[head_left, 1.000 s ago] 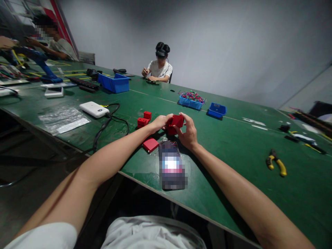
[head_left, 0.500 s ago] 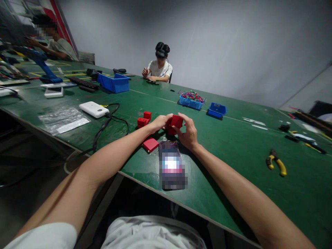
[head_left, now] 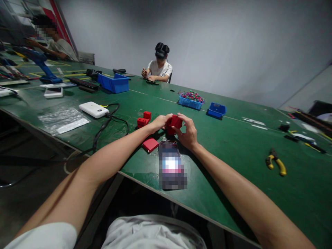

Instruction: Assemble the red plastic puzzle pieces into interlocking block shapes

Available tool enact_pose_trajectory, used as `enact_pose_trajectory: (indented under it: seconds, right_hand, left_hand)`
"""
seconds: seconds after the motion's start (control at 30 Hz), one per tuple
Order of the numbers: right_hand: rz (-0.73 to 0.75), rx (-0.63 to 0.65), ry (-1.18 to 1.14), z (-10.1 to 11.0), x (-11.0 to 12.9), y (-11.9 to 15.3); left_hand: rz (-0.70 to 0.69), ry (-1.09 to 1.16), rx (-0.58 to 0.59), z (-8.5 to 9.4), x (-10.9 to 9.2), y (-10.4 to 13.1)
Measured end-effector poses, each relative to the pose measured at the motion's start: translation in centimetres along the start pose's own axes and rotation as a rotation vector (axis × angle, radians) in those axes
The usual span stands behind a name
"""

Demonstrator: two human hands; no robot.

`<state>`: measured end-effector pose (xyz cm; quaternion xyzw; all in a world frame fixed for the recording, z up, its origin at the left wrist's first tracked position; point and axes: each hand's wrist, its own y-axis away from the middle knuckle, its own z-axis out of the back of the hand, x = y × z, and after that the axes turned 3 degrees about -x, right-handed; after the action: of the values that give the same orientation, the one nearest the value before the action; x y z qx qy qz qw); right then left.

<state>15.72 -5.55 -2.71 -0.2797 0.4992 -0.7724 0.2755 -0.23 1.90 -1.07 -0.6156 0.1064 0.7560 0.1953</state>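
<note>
Between my two hands is a red block-like part (head_left: 175, 124), just above or on the green table (head_left: 220, 166). My left hand (head_left: 161, 123) has its fingers closed on the part's left side. From the right, my right hand (head_left: 188, 132) grips it with thumb and fingers. Its underside and left face are partly hidden by my hands. Left of my hands lie red blocks with holes (head_left: 144, 119), and a flat red square piece (head_left: 150, 145) rests beside my left wrist. A phone (head_left: 172, 166) with a lit screen lies just below my hands.
Yellow-handled pliers (head_left: 276, 162) lie to the right. Ahead stand a blue bin of colourful small pieces (head_left: 191, 102) and a small blue bin (head_left: 217, 110). A white power bank (head_left: 93, 109) with black cables lies left, near a plastic bag (head_left: 62, 119). A co-worker (head_left: 159, 65) sits across the table.
My hands and the red part stay almost exactly in place. The co-worker's raised hand across the table has shifted slightly.
</note>
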Motion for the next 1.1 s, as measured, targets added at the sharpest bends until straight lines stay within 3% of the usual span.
enact_pose_trajectory:
  seconds: [0.17, 1.1]
  right_hand:
    - [0.061, -0.009, 0.039, 0.03, -0.08, -0.05]
    - [0.072, 0.124, 0.129, 0.17, 0.34, -0.14]
  left_hand:
    - [0.001, 0.009, -0.001, 0.02, 0.13, -0.06]
    - [0.011, 0.064, 0.006, -0.03, -0.22, 0.32]
